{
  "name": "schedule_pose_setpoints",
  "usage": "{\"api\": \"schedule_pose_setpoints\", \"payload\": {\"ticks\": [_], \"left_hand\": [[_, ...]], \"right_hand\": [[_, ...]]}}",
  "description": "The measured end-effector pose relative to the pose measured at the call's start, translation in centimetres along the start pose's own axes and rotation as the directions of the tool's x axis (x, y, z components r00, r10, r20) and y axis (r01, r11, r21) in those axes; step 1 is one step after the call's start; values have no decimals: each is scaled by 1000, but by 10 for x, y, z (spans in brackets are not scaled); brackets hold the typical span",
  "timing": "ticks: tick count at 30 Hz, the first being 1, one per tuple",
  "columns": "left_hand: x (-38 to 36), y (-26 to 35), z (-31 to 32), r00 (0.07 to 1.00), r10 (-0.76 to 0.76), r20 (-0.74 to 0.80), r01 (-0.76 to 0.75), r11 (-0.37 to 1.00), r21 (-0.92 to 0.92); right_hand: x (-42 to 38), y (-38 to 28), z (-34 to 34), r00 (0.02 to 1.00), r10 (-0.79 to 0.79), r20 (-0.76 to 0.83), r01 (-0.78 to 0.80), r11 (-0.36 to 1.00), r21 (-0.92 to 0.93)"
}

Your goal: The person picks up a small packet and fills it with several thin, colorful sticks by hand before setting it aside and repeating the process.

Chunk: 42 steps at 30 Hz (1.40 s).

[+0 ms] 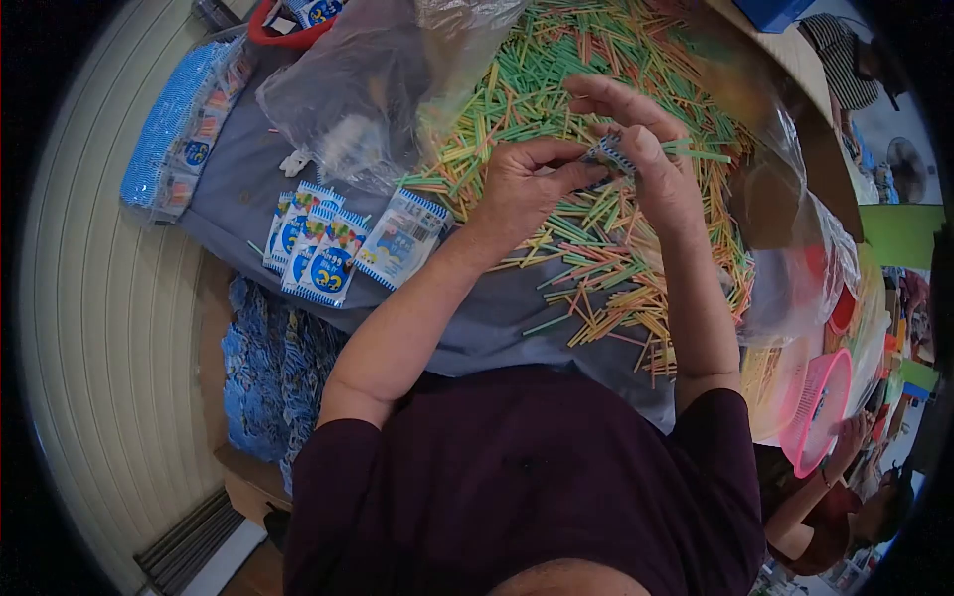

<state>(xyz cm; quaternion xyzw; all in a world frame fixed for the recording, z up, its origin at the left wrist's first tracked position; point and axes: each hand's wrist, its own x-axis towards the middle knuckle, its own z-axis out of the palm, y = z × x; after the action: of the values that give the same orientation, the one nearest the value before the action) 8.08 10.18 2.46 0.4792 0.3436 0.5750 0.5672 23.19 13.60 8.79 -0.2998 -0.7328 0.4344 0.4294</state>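
A small blue-and-white striped packet (609, 154) is between my two hands, above a heap of thin coloured sticks (556, 74). My left hand (532, 184) is closed, pinching the packet's left side between thumb and fingers. My right hand (651, 164) is on its other side, thumb near the packet and fingers curved over the top. Green sticks (708, 153) project rightward from the right hand, which seems closed around them; its palm is hidden. Several printed packets (328, 260) lie overlapping to the left of my left forearm, beside another packet, back side up (402, 238).
A grey cloth (238, 184) lies under everything. Crumpled clear plastic (348, 94) covers its far part. A bag of packets (184, 129) stands at the left edge, near a red basin (288, 28). Rightward are a pink basket (823, 412) and another person (830, 521).
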Motion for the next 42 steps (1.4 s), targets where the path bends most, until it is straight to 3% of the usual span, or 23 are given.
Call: {"api": "schedule_pose_setpoints", "payload": {"ticks": [4,6,10,12,13,14,16,20,22,26,29,30,32,36,38,39,40,42], "left_hand": [[5,-2,3,1000,21,8,-20,998,-63],[3,-3,6,998,66,-10,-67,977,-205],[-4,-11,-3,1000,17,24,-15,998,-59],[-6,-6,-5,998,-59,-8,59,997,55],[-5,-6,-5,998,-58,-11,58,997,56],[-3,-7,-6,999,-34,-20,35,998,57],[-1,-9,-8,1000,-9,-30,11,998,58],[1,-19,-7,1000,11,-26,-9,998,67],[-1,-22,-8,1000,13,-16,-12,999,40],[-8,-13,-11,999,-2,-33,4,998,61],[-5,-16,-17,999,8,-49,-6,999,38],[-3,-15,-18,999,24,-36,-24,1000,8],[-2,-13,-18,999,29,-39,-27,998,52],[-5,-13,-19,993,96,-66,-87,988,126],[-9,-6,-13,988,120,-93,-106,984,146],[-11,-3,-10,982,149,-119,-127,977,171],[-13,-3,-9,982,148,-117,-126,977,171],[-17,-4,-11,984,114,-134,-93,983,157]], "right_hand": [[7,2,-9,1000,7,-1,-7,1000,6],[5,1,-8,980,112,165,-95,990,-107],[5,5,-12,939,173,297,-138,981,-134],[10,16,-21,972,213,97,-208,976,-58],[12,17,-22,975,222,-8,-221,967,-126],[12,17,-22,976,220,-4,-218,968,-126],[11,16,-21,1000,14,-14,-19,906,-423],[10,3,-16,992,116,51,-89,927,-365],[8,7,-17,972,157,174,-108,960,-259],[7,17,-26,967,161,198,-110,962,-249],[10,11,-28,970,243,-23,-244,963,-118],[11,15,-29,970,242,-24,-244,963,-118],[12,26,-33,993,65,-100,-82,980,-181],[6,5,-26,996,32,-80,-47,980,-194],[-3,8,-9,986,-85,143,135,909,-394],[-10,10,5,970,-22,244,115,921,-371],[-15,14,9,970,-22,242,113,922,-371],[-13,18,17,998,-66,-14,63,984,-164]]}}
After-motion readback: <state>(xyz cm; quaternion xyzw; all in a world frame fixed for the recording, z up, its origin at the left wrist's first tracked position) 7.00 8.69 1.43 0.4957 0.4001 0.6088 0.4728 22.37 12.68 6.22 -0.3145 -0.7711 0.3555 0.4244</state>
